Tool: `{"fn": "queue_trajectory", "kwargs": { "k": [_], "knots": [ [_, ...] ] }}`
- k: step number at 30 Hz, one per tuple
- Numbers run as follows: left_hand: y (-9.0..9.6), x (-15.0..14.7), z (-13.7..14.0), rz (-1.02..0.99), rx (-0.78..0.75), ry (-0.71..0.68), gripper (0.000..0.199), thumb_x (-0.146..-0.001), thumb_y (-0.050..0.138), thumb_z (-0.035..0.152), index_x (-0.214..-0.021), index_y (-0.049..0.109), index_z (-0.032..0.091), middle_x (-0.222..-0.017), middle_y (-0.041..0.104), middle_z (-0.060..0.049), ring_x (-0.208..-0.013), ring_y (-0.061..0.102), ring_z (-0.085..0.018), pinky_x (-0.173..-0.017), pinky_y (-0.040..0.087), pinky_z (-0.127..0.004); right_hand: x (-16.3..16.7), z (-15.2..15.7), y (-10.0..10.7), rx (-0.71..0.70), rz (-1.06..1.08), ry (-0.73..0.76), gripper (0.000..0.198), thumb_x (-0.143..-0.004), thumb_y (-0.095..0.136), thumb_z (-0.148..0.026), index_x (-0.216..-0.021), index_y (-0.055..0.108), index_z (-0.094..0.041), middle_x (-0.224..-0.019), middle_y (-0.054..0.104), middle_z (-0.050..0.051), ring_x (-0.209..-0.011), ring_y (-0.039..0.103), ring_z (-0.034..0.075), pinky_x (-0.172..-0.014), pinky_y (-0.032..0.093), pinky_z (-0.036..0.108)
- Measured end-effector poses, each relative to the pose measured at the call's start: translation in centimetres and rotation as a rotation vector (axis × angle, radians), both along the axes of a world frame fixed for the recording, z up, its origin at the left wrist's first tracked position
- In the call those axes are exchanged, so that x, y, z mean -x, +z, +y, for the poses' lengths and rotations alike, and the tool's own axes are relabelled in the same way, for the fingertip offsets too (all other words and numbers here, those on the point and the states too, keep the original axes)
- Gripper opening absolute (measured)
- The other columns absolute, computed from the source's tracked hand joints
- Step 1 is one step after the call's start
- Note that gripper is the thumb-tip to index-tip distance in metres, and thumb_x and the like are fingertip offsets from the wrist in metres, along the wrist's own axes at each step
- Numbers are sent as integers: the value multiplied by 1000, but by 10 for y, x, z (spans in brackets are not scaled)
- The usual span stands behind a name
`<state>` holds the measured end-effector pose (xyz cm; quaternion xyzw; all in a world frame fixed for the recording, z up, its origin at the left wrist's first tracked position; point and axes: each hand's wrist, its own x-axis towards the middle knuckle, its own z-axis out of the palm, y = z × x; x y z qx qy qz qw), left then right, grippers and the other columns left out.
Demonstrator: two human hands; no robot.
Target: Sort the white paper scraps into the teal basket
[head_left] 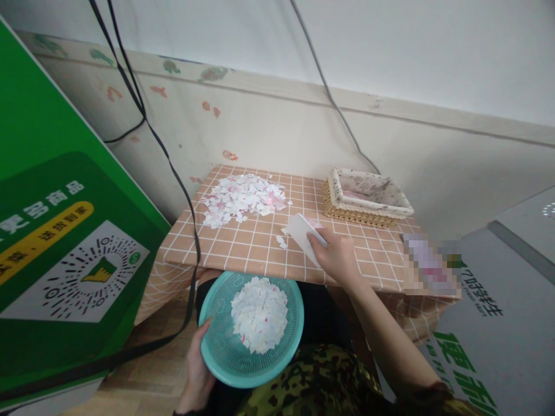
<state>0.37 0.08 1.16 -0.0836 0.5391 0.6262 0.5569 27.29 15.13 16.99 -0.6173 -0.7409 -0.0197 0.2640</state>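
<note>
My left hand grips the left rim of a teal plastic colander, its thumb over the edge. The colander sits just below the table's front edge, over my lap, with a heap of white paper scraps in it. In my right hand is a flat white card, held on edge against the tablecloth. A few loose scraps lie just left of the card. Farther back on the table's left side spreads a larger pile of torn white and pinkish paper.
A wicker basket with a floral lining stands at the back right of the checked table. Near the right edge lies a blurred flat item. Black cables hang down at the left, before a green panel.
</note>
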Motion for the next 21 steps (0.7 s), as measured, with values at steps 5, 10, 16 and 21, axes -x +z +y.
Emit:
{"fn": "queue_trajectory", "kwargs": {
  "k": [5, 10, 16, 21],
  "knots": [
    [8, -2, -1, -40, -4, -18, 10, -66, 65, 20, -73, 71, 16, -70, 74, -4, -68, 69, -22, -78, 53, -38, 4, 13, -3, -17, 44, 41, 32, -91, 42, -36, -98, 69, -20, -81, 72, 6, -68, 64, 18, -59, 39, 26],
    [24, -5, -3, -69, 16, -14, 10, -67, 64, 17, -73, 71, 16, -69, 74, -5, -68, 69, -23, -75, 54, -38, 11, 9, -8, -27, -27, 232, 29, -91, 45, -34, -97, 69, -20, -79, 71, 6, -66, 61, 16, -62, 40, 26],
    [47, -11, -2, -98, -22, -29, 13, -67, 65, 18, -77, 72, 13, -74, 75, -8, -72, 70, -26, -78, 53, -40, 13, -12, -10, -64, -51, 345, 27, -92, 45, -32, -98, 69, -21, -74, 71, 5, -63, 62, 14, -60, 42, 24],
    [57, -16, 3, -90, -78, -63, 15, -68, 66, 21, -77, 72, 12, -76, 75, -9, -71, 69, -26, -77, 53, -40, 12, -20, -13, -11, -46, 436, 26, -92, 45, -27, -106, 66, -21, -86, 72, 5, -74, 66, 15, -67, 46, 26]
  ]
}}
